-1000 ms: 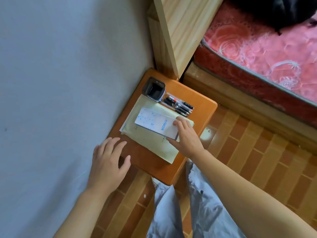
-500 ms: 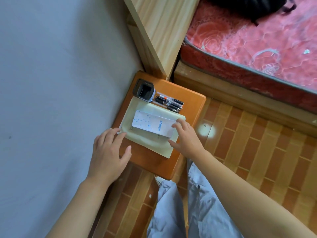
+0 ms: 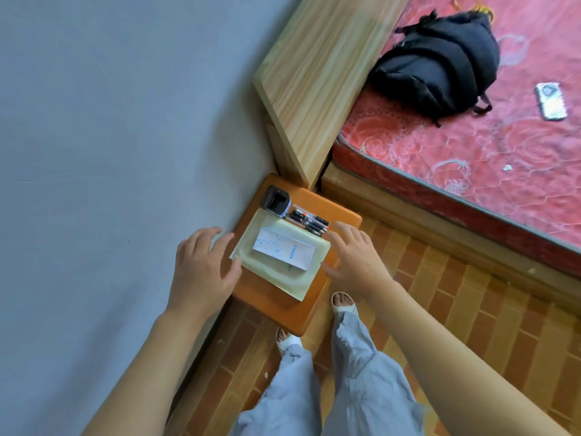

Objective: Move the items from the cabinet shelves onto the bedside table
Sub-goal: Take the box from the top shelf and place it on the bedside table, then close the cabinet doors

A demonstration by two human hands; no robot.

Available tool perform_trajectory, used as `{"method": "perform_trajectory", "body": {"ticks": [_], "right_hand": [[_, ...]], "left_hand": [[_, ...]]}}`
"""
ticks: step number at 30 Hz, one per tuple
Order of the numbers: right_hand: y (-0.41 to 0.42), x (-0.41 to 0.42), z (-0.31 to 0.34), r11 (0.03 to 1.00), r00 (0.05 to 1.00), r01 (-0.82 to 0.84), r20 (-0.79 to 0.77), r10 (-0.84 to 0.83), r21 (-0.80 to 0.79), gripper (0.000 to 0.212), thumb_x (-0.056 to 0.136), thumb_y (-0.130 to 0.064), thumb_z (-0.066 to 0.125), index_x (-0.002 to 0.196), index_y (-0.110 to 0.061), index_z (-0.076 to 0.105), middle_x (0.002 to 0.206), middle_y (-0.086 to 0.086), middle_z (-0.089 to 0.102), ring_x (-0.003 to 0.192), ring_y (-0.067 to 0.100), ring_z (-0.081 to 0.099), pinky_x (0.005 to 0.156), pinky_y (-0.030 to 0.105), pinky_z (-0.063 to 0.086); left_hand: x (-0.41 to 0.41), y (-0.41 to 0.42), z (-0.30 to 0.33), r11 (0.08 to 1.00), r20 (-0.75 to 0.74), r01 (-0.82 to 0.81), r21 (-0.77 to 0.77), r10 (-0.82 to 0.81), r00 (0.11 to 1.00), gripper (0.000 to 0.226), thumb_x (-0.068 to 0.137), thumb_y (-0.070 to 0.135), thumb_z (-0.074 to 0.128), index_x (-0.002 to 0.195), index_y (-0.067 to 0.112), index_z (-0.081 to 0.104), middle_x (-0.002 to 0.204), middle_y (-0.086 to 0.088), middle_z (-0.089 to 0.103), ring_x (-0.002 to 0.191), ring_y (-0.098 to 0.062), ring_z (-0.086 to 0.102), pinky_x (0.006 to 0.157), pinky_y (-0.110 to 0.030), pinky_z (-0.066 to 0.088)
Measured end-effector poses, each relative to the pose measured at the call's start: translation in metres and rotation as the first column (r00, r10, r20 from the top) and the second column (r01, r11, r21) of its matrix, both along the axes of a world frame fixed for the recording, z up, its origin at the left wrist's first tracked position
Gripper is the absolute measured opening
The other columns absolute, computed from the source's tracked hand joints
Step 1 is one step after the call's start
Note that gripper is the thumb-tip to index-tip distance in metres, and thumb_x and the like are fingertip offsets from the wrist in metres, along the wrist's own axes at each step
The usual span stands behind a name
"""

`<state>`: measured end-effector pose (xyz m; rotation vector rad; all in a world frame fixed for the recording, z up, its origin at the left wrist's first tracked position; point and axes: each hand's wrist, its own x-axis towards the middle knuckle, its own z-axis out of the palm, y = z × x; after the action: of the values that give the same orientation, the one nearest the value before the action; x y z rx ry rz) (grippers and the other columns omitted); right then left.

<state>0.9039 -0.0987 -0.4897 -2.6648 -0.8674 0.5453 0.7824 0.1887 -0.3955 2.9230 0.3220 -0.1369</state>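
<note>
Lying between grips: white box [image 3: 284, 248] | left grip [image 3: 202, 270], right grip [image 3: 356, 258]: fingers apart, empty

Between our two grips we see a white box [image 3: 284, 252] speckled with blue dots and blue lettering, lying on a pale yellow-green envelope [image 3: 276, 272] atop the orange-brown table [image 3: 273, 313]. Beyond the right grip [image 3: 355, 258] lie black pens [image 3: 309, 222] with an orange touch. Farther off, the mattress [image 3: 471, 146] is red-pink with a rose pattern, carrying a black backpack [image 3: 440, 61]; the floor [image 3: 440, 309] is brick-patterned tan and brown.
</note>
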Motion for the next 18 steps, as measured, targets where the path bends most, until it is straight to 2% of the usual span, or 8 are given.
{"method": "perform_trajectory", "body": {"ticks": [5,9,14,18], "right_hand": [[-0.012,0.005,0.066,0.999,0.997,-0.043,0.068,0.045,-0.032,0.066,0.094,-0.051,0.063,0.150,-0.021,0.045,0.160,0.008,0.038,0.149,0.031,0.033,0.123,0.049,0.026],[-0.011,0.001,0.108,0.999,0.995,-0.030,0.097,0.033,-0.035,0.067,0.094,-0.047,0.065,0.152,-0.023,0.041,0.163,0.007,0.033,0.150,0.030,0.030,0.124,0.049,0.024],[-0.001,-0.006,0.145,0.999,0.990,-0.007,0.141,0.014,-0.049,0.066,0.095,-0.046,0.062,0.153,-0.022,0.040,0.163,0.007,0.034,0.150,0.030,0.031,0.122,0.049,0.026],[0.007,-0.007,0.176,0.999,0.978,0.024,0.208,-0.015,-0.039,0.069,0.095,-0.048,0.061,0.155,-0.021,0.039,0.162,0.005,0.035,0.150,0.029,0.032,0.122,0.049,0.028]], "left_hand": [[-0.009,-0.010,0.051,0.998,0.012,-0.054,0.013,0.054,0.998,0.052,0.096,0.045,0.045,0.133,0.013,0.063,0.138,-0.011,0.060,0.131,-0.031,0.051,0.109,-0.049,0.042],[-0.023,-0.014,0.078,0.994,0.030,-0.107,0.038,0.105,0.994,0.058,0.096,0.050,0.040,0.134,0.014,0.063,0.139,-0.012,0.060,0.130,-0.032,0.053,0.107,-0.051,0.044],[-0.023,-0.018,0.105,0.973,0.061,-0.206,0.104,0.200,0.978,0.050,0.096,0.040,0.059,0.136,0.010,0.062,0.141,-0.016,0.059,0.131,-0.036,0.053,0.102,-0.056,0.049],[-0.015,-0.012,0.131,0.975,0.105,-0.185,0.121,0.173,0.979,0.052,0.094,0.041,0.064,0.137,0.012,0.062,0.142,-0.016,0.058,0.132,-0.037,0.052,0.102,-0.061,0.048]]}}
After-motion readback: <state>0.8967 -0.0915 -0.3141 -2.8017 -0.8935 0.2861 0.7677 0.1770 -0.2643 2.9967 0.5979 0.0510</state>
